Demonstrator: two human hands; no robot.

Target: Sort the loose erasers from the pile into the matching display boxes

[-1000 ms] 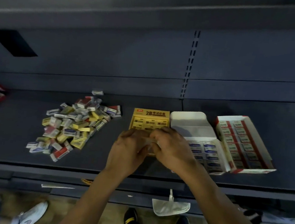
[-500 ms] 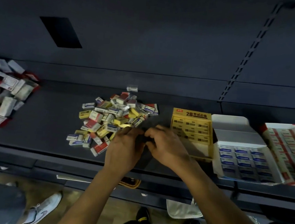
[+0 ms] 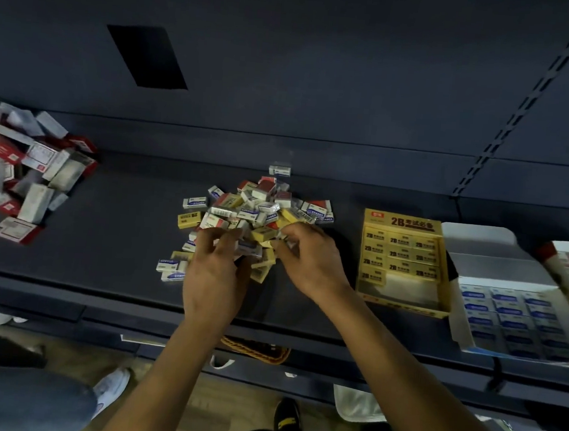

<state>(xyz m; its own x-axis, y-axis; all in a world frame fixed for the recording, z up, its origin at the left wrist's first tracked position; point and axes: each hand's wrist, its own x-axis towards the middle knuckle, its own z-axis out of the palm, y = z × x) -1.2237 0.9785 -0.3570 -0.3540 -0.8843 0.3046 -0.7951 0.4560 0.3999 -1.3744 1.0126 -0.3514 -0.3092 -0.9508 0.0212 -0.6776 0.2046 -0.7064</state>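
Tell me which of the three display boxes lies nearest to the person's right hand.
The yellow box with the 2B header, just beside the right hand; the blue-label box and the red-edged box lie farther right.

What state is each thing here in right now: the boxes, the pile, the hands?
Eraser pile: loose, jumbled, unsorted.
Yellow box: open, partly filled, front rows empty.
Blue box: open, rows look full.
Red box: open, cut off by the frame.
Left hand: fingers in the pile, grip unclear.
Right hand: fingers in the pile, grip unclear.
Packs on the left: loose heap.
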